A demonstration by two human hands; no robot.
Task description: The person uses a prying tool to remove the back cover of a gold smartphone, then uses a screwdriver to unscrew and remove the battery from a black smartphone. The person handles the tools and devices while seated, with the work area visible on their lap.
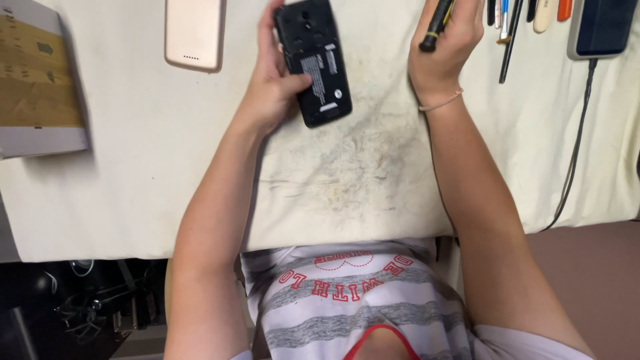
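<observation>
Nearest the camera is the person's striped grey-and-white shirt (360, 300) with red print, at the bottom edge of the view. Both forearms extend from it up over the counter (133, 167), which is covered by a stained off-white cloth (353, 173).

Hands: the two hands are apart, each clamped on its own item.
- The left hand (270, 87) grips a black phone (313, 60) with its rear cover removed. The thumb lies across the phone's exposed back beside a white label; the fingers wrap the far left edge. The phone rests tilted, its lower end on the cloth, at the upper centre of the counter.
- The right hand (443, 47) is closed on a black tool with a yellow stripe (435, 27), held at an angle, its dark end pointing down and left toward the phone but not touching it. A thin bead bracelet (441, 102) circles the right wrist.

Surroundings:
- A rose-gold phone back cover (194, 33) lies flat on the cloth, left of the black phone and well apart from it.
- A cardboard box (37, 80) sits at the left edge of the counter.
- A row of hand tools (510, 33) lies just right of the right hand.
- A dark blue device (603, 27) sits at the upper right corner, with a black cable (575, 153) running down from it over the counter edge.
</observation>
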